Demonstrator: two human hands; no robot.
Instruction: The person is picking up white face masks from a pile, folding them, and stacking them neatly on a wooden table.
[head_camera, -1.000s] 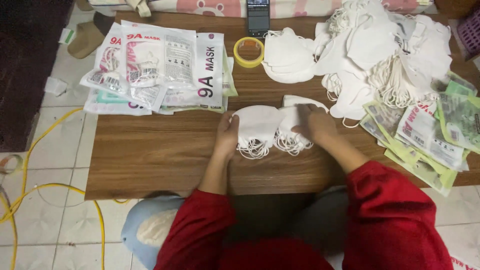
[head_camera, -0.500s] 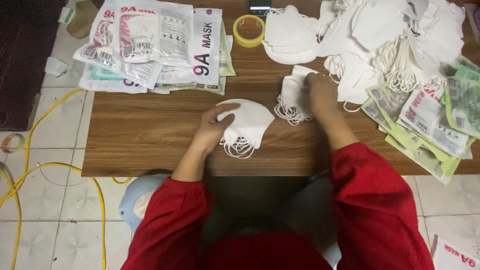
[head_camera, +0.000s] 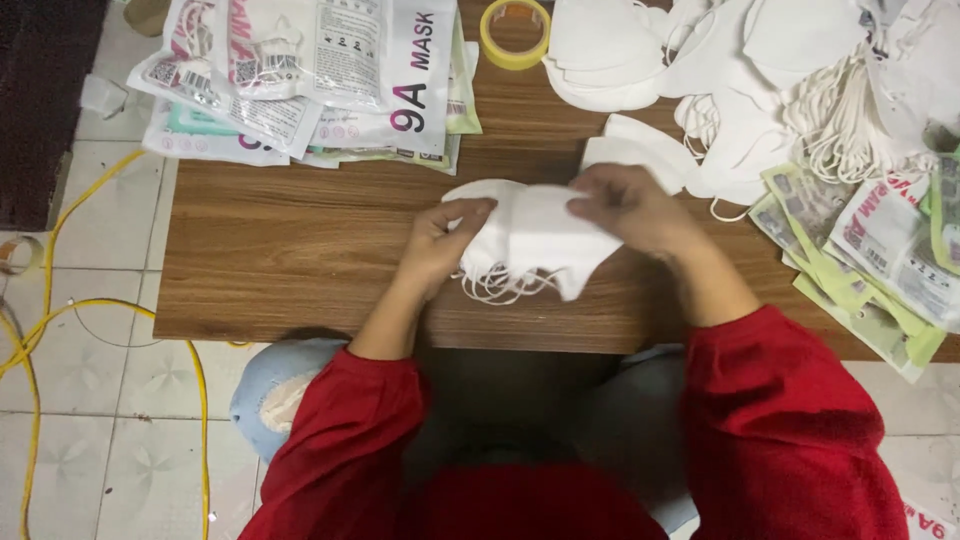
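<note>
- The left hand (head_camera: 440, 243) grips the left edge of a small stack of white masks (head_camera: 530, 238), thumb on top and fingers curled under — closed on the stack.
- The right hand (head_camera: 630, 208) pinches the stack's upper right edge, fingers bent over it, also closed on the masks.
- The masks sit between the two hands, just above the wooden table (head_camera: 280, 260) near its front edge; their white ear loops (head_camera: 500, 285) dangle beneath and touch the wood.
- Whether the stack itself rests on the table or is lifted slightly, I cannot tell.
- Just behind the right hand lie more loose masks (head_camera: 640, 150), and beyond them a large heap of white masks (head_camera: 760, 70) with tangled loops fills the far right of the table.
- A roll of yellow tape (head_camera: 515, 35) lies flat at the far edge, between the heap and the packets.
- Printed plastic packets (head_camera: 310, 80) are piled at the far left corner, overlapping one another and hanging over the table's edge.
- Green-edged packets (head_camera: 860, 260) fan out along the right side, near the right forearm.
- Both arms wear red sleeves (head_camera: 790, 420) — pushed back from the wrists.
- A yellow cable (head_camera: 60, 320) loops across the tiled floor on the left, well apart from the table.
</note>
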